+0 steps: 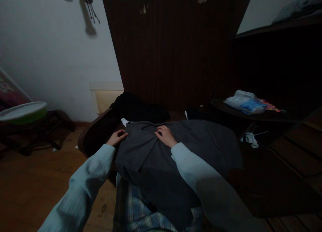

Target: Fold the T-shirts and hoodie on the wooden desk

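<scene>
A dark grey garment [201, 141] lies spread over a dark piece of furniture in front of me, its lower part hanging toward my lap. A thin dark cord or seam line [148, 155] runs slantwise down its front. At the garment's upper left corner, my left hand [117, 137] pinches the edge between thumb and fingers. My right hand [165, 135] is closed in a pinch on the cloth near the top edge, just above the cord's upper end. What lies exactly between those fingertips is too small to make out. A bit of white cloth [124, 121] shows behind the upper left corner.
Black cloth [141, 107] lies behind the garment, before a tall dark wooden panel [176, 50]. To the right, a dark shelf holds a plastic-wrapped package [245, 102]. A green basin with a pale top [25, 112] rests on a stool at left. Blue plaid fabric [141, 205] shows below.
</scene>
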`<state>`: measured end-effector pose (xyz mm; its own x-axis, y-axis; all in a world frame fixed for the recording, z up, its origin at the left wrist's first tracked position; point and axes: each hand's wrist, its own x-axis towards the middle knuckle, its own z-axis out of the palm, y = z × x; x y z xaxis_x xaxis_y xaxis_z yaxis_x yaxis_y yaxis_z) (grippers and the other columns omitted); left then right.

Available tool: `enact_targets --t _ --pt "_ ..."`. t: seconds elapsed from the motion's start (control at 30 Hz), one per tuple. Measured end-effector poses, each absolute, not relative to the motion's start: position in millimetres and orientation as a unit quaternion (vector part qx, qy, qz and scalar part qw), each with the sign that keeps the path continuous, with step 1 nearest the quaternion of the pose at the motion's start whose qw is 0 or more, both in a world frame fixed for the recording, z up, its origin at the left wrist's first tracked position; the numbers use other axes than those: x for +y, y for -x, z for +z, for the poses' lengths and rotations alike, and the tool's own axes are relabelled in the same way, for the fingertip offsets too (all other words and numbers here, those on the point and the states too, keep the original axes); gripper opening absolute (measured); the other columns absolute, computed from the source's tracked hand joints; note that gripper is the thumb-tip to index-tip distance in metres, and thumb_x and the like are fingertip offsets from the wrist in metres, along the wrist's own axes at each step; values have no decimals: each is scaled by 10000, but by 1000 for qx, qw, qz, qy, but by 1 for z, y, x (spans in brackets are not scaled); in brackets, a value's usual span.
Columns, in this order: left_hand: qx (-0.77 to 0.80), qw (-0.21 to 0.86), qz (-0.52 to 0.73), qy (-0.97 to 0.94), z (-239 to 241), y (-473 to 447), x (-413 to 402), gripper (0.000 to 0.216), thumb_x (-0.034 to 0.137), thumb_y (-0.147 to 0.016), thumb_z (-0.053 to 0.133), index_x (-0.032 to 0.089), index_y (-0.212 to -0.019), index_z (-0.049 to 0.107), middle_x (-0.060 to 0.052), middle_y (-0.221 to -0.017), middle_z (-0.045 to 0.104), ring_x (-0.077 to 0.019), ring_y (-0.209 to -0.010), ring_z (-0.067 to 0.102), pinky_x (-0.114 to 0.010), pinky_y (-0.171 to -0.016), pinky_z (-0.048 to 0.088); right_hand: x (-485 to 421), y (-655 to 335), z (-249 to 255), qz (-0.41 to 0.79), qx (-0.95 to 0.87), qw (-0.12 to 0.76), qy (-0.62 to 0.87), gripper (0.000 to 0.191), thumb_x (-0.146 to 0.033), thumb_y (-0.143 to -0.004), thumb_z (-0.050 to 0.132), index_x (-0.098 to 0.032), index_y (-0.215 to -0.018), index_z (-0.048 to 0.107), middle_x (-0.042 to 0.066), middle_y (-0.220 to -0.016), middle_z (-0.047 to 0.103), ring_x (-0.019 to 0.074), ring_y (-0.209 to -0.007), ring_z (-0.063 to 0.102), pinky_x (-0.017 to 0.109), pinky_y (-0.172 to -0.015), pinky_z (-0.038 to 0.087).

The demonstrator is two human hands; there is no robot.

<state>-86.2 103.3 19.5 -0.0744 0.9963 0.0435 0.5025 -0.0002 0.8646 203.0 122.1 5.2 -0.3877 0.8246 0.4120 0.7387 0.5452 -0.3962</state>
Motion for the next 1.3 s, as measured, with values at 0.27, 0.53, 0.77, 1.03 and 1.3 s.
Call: enact_targets --t 0.27,0.53,0.77,1.03,1.3 --pt "594 366 476 -536 16 91 110 471 536 -445 691 190 -657 453 36 -596 541 -147 -606 556 -273 -587 441 121 -202 7 200 -801 388 411 150 -288 -745 586 -178 -643 590 45 -811 638 166 -831 571 312 -797 444" --pt "530 470 529 -467 17 97 110 538 403 -407 769 189 -800 470 45 -642 612 -94 -520 554 -214 -516 415 132 -198 -4 538 -624 437 361 333 -487 -632 620 -193 -671 470 -59 -521 555 107 -465 568 230 -469 471" --pt "523 472 533 -469 16 97 109 551 391 -392 782 200 -800 465 28 -691 639 -136 -601 608 -260 -592 469 133 -198 -5 535 -608 466 356 331 -456 -591 648 -197 -667 456 -98 -403 486 76 -348 460 182 -363 351" --pt "537 460 531 -466 15 98 110 604 382 -287 813 181 -763 500 42 -643 602 -138 -593 588 -265 -592 464 131 -195 -3 546 -606 459 352 299 -410 -546 661 -191 -653 488 -87 -414 496 72 -358 455 181 -365 332" --pt "561 417 535 -474 15 97 112 529 492 -363 769 162 -681 504 49 -554 545 -126 -526 557 -242 -518 435 131 -199 0 528 -566 518 364 182 -319 -595 581 -204 -657 454 -99 -405 469 56 -328 366 168 -345 249"
